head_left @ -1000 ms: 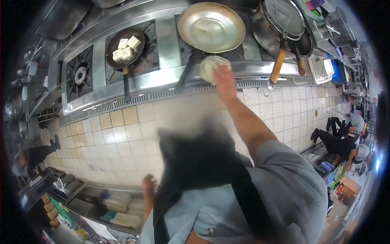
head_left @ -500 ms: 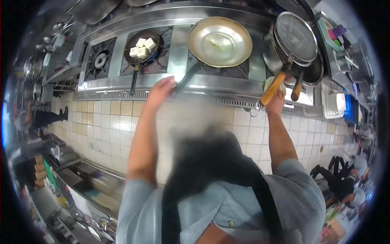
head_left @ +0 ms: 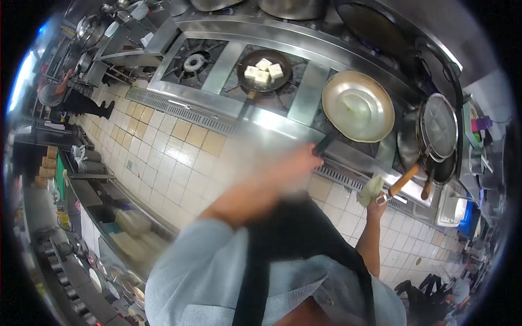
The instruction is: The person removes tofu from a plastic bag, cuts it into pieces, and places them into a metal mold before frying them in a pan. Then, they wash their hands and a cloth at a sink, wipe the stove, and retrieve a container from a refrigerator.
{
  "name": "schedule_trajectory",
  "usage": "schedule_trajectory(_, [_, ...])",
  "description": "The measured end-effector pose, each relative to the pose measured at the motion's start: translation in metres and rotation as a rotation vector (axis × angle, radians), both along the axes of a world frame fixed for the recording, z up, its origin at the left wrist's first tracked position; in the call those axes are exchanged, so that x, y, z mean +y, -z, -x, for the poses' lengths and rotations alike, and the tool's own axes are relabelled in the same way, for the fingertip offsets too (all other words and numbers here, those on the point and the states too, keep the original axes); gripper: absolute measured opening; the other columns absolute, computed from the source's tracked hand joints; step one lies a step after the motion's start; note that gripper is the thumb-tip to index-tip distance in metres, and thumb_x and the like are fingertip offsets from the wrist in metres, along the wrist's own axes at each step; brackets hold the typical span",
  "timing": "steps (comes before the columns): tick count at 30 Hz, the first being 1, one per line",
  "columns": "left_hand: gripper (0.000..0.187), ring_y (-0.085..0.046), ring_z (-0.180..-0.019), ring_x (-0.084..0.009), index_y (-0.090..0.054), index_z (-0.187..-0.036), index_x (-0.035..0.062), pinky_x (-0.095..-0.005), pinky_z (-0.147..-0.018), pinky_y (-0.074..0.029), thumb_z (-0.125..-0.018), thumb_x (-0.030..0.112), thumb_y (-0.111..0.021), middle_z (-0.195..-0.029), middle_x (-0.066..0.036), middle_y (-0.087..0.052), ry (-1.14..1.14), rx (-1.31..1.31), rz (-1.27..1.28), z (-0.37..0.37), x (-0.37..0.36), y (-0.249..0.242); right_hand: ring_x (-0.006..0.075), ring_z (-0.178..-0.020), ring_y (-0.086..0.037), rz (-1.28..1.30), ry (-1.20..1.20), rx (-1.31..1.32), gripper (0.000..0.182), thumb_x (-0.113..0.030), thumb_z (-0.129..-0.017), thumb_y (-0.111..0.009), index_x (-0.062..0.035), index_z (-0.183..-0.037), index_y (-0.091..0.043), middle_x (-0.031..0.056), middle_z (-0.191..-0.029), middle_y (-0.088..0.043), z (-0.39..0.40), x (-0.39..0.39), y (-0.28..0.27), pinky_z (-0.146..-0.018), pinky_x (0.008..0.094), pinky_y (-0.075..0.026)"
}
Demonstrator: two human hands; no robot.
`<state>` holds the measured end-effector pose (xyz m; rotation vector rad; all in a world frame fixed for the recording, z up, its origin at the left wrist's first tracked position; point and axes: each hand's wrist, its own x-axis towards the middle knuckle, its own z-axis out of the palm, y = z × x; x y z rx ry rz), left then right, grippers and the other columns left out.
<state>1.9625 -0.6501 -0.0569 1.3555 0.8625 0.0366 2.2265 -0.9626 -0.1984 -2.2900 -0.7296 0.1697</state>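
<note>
A large pale pan (head_left: 358, 107), with a thin layer of clear liquid, sits on the right burner. My left hand (head_left: 309, 162) is partly blurred and closed round the end of its black handle (head_left: 326, 143). My right hand (head_left: 375, 208) grips a pale green cloth (head_left: 371, 190) just in front of the stove, beside the wooden handle of a strainer (head_left: 440, 126). White cubes (head_left: 262, 77) lie in a small dark pan (head_left: 264, 57) on the middle burner.
An unused-looking burner (head_left: 194, 63) is at the left of the stove (head_left: 307, 89). Large pots (head_left: 293, 7) stand behind. A person (head_left: 76, 100) is far left, with people (head_left: 424, 299) at lower right. Behind me runs a counter (head_left: 89, 217) with containers.
The view has turned, so the stove now slants down to the right. My left hand has come onto the large pan's handle. My right hand, with the cloth, has moved back from the strainer handle.
</note>
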Motion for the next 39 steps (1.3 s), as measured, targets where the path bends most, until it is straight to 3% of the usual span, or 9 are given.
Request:
schedule_trajectory(2, [0.025,-0.043,-0.041,-0.0087,-0.056,-0.100,0.0021,-0.0272,-0.035,-0.033,-0.083,0.014,-0.071,-0.058,0.001,-0.046,0.032,-0.022,-0.019,0.021,0.011,-0.004,0.0177,-0.092,-0.062,-0.070,0.158,0.444,0.023,-0.011,-0.092,-0.051,0.0032,-0.107,-0.062,0.0096,-0.099,-0.066,0.028,0.004,0.001,-0.081,0.0293,-0.050])
schedule_trajectory(9, [0.021,-0.041,-0.041,-0.0064,-0.057,-0.097,0.0034,-0.0236,-0.035,-0.031,-0.084,0.014,-0.070,-0.058,0.003,-0.046,-0.094,0.009,0.083,0.124,0.084,-0.083,0.0155,-0.085,-0.063,-0.080,0.171,0.481,0.029,-0.008,-0.093,-0.051,0.0041,-0.115,-0.064,0.0082,-0.098,-0.068,0.107,0.031,-0.044,-0.076,0.0295,-0.051])
schedule_trajectory(11, [0.019,-0.040,-0.040,-0.0058,-0.056,-0.095,0.0043,-0.0229,-0.035,-0.031,-0.085,0.013,-0.070,-0.058,0.003,-0.046,0.167,-0.021,-0.633,0.177,0.117,-0.023,0.0207,-0.095,-0.064,-0.104,0.222,0.484,0.037,0.008,-0.085,-0.042,0.0054,-0.115,-0.062,0.0138,-0.104,-0.067,0.125,0.064,-0.080,-0.086,0.0307,-0.050])
schedule_trajectory(15, [0.016,-0.039,-0.038,-0.0059,-0.054,-0.089,0.0060,-0.0226,-0.034,-0.030,-0.084,0.011,-0.068,-0.058,0.003,-0.046,-0.318,0.040,-0.098,0.221,0.143,-0.093,0.0209,-0.097,-0.063,-0.193,0.080,0.338,0.039,0.006,-0.085,-0.041,0.0028,-0.118,-0.062,0.0138,-0.107,-0.066,0.124,0.119,-0.118,-0.087,0.0311,-0.049])
schedule_trajectory(21, [0.014,-0.039,-0.037,-0.0069,-0.053,-0.086,0.0055,-0.0229,-0.033,-0.030,-0.084,0.010,-0.066,-0.058,0.002,-0.046,-0.536,0.058,-0.149,0.280,0.191,-0.071,0.0371,-0.106,-0.060,-0.128,-0.140,-0.157,0.041,0.005,-0.082,-0.047,-0.0024,-0.118,-0.063,0.0188,-0.117,-0.063,0.081,0.239,-0.166,-0.094,0.0388,-0.048])
schedule_trajectory(24, [0.011,-0.040,-0.038,-0.0075,-0.052,-0.085,0.0051,-0.0229,-0.034,-0.030,-0.084,0.009,-0.063,-0.059,0.001,-0.046,-0.715,0.066,-0.126,0.290,0.213,-0.056,0.0367,-0.110,-0.058,-0.161,-0.269,-0.322,0.041,0.005,-0.079,-0.050,-0.0029,-0.117,-0.064,0.0171,-0.118,-0.063,0.054,0.316,-0.177,-0.097,0.0408,-0.045])
schedule_trajectory(29, [0.012,-0.039,-0.039,-0.0072,-0.050,-0.087,0.0061,-0.0227,-0.034,-0.031,-0.085,0.010,-0.061,-0.058,0.001,-0.045,-0.788,0.092,-0.123,0.303,0.245,-0.027,0.0361,-0.117,-0.054,-0.066,-0.447,-0.438,0.042,0.002,-0.080,-0.054,-0.0078,-0.120,-0.064,0.0142,-0.122,-0.062,0.017,0.439,-0.153,-0.103,0.0430,-0.041])
schedule_trajectory(32, [0.013,-0.039,-0.039,-0.0071,-0.049,-0.086,0.0067,-0.0227,-0.034,-0.030,-0.087,0.011,-0.062,-0.058,0.002,-0.044,-0.823,0.115,-0.089,0.304,0.257,-0.012,0.0342,-0.132,-0.043,0.275,-0.553,-0.483,0.053,-0.002,-0.086,-0.048,-0.0216,-0.134,-0.056,0.0131,-0.140,-0.050,-0.001,0.504,-0.080,-0.111,0.0415,-0.035])
schedule_trajectory(39, [0.010,-0.040,-0.041,-0.0063,-0.053,-0.089,0.0072,-0.0210,-0.035,-0.030,-0.090,0.013,-0.061,-0.062,0.002,-0.046,-0.862,0.080,-0.066,0.302,0.267,0.009,0.0278,-0.134,-0.043,0.345,-0.585,-0.377,0.044,-0.003,-0.087,-0.049,-0.0211,-0.123,-0.065,0.0068,-0.143,-0.049,-0.046,0.512,-0.062,-0.114,0.0368,-0.032])
